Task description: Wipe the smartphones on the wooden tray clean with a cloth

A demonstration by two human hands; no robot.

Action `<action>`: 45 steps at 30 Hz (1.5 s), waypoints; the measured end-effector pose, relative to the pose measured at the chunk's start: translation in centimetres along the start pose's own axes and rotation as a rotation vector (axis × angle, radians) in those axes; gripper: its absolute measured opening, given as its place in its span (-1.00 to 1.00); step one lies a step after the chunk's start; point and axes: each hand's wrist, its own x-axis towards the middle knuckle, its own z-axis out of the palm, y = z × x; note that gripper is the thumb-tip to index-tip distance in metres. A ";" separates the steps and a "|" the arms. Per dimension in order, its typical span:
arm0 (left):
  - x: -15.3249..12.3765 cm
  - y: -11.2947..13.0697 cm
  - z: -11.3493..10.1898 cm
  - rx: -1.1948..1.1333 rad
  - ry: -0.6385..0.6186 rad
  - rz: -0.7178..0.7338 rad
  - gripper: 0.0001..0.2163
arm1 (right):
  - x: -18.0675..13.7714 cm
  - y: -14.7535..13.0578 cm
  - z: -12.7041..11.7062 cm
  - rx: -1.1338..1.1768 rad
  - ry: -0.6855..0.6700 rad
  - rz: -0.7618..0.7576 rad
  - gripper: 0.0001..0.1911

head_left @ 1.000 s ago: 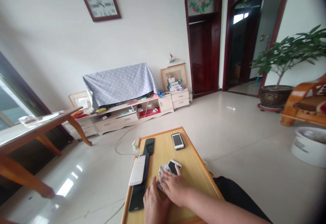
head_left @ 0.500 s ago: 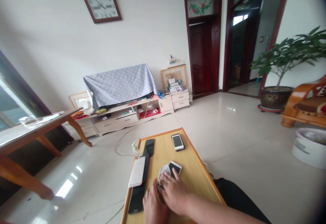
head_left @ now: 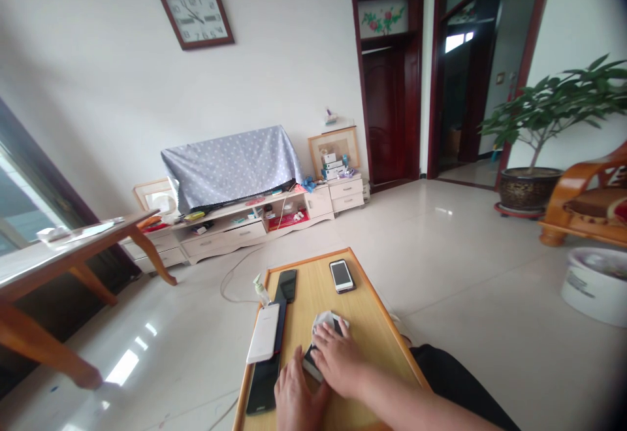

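A white phone (head_left: pixel 312 364) with a dark screen lies slanted on the small wooden table. My left hand (head_left: pixel 298 395) grips its near end, thumb on one side and fingers on the other. Under my right hand (head_left: pixel 337 360) is a pale grey cloth (head_left: pixel 324 320), pressed against the phone's screen by the fingers, which hide much of both. Left of my hands, a white phone lying face down (head_left: pixel 263 332) rests on a dark blue one, and a black phone (head_left: pixel 262 385) lies nearer to me.
At the table's (head_left: pixel 365 326) far end lie a dark phone (head_left: pixel 287 285) and a white-fronted phone (head_left: pixel 341 275). A clear pump bottle (head_left: pixel 262 290) stands by the left edge. Beyond are a low cabinet (head_left: pixel 225 238), a potted plant (head_left: pixel 531 186) and a white bucket (head_left: pixel 597 290).
My right hand has slid the cloth away from me, toward the phone's far end, and more of the near part of the screen shows. My left hand has stayed in place.
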 end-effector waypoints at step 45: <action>0.0 -0.2 0.4 0.062 0.049 0.033 -0.37 | -2.7 2.3 -0.5 0.062 0.094 0.026 -0.47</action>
